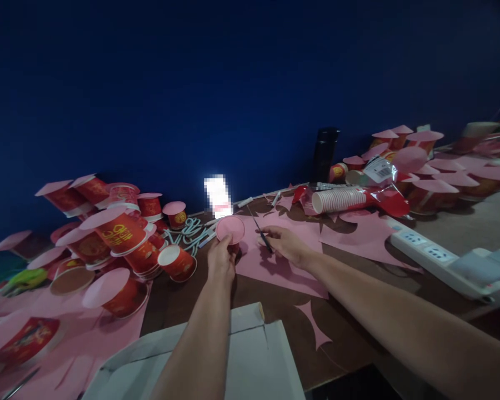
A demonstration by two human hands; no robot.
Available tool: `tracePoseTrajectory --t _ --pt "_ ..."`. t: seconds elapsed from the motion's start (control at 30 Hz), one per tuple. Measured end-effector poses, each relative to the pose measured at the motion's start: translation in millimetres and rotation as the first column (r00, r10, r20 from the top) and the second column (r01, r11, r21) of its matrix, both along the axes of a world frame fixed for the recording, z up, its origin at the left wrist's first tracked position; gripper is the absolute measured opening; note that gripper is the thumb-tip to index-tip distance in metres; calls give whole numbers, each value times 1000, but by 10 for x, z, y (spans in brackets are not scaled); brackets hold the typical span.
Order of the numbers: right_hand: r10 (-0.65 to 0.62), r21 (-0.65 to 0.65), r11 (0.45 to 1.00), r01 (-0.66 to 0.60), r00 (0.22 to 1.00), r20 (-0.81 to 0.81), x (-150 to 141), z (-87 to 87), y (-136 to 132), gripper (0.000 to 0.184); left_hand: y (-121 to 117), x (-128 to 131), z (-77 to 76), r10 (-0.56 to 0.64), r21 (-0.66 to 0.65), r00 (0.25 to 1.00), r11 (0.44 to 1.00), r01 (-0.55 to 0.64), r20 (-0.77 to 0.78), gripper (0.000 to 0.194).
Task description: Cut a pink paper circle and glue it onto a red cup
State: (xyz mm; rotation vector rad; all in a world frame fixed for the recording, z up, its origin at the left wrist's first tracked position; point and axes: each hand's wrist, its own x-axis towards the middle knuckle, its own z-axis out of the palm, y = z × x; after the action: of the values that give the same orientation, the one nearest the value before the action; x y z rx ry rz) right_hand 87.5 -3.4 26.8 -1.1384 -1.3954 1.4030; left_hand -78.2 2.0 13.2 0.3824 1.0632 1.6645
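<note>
My left hand [222,259] pinches a round pink paper disc [230,229] at its lower edge, thumb on top. Whether anything sits behind the disc is hidden. In my right hand [284,243] is a slim dark tool [265,239] with a thin point aimed up and left; I cannot make out its exact kind. The tool is apart from the disc. Below both hands lies a pink paper sheet [294,272]. A red paper cup [177,263] rests tipped over to the left, near pale cords [188,232].
Red cups topped with pink discs crowd the left [116,232] and right [435,188]. A lit screen [218,195], a black bottle [325,153], a sleeve of stacked cups [339,200] and a power strip [425,250] surround the sheet. A white box [262,361] and a paper scrap [314,326] lie in front.
</note>
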Motion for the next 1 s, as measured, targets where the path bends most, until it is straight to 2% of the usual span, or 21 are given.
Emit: tracePoseTrajectory --t 0.17,0.33,0.47,0.67,1.0 --pt "136 -71 988 -134 990 28 -72 38 -121 33 28 -22 -6 32 27 994 999 -35 107 24" --pt "214 6 977 -215 975 53 -109 -107 -112 37 8 -5 65 45 -18 990 999 -43 134 24" --pt "232 83 968 -238 970 73 -139 -167 -117 36 -25 59 110 15 29 998 999 -17 57 25" --pt "197 125 970 -210 974 111 -147 -166 -122 39 -37 102 88 20 17 999 1000 -20 -26 31" --pt "192 138 968 -211 971 142 -138 -165 -129 30 -8 81 34 20 47 999 999 -18 -39 41"
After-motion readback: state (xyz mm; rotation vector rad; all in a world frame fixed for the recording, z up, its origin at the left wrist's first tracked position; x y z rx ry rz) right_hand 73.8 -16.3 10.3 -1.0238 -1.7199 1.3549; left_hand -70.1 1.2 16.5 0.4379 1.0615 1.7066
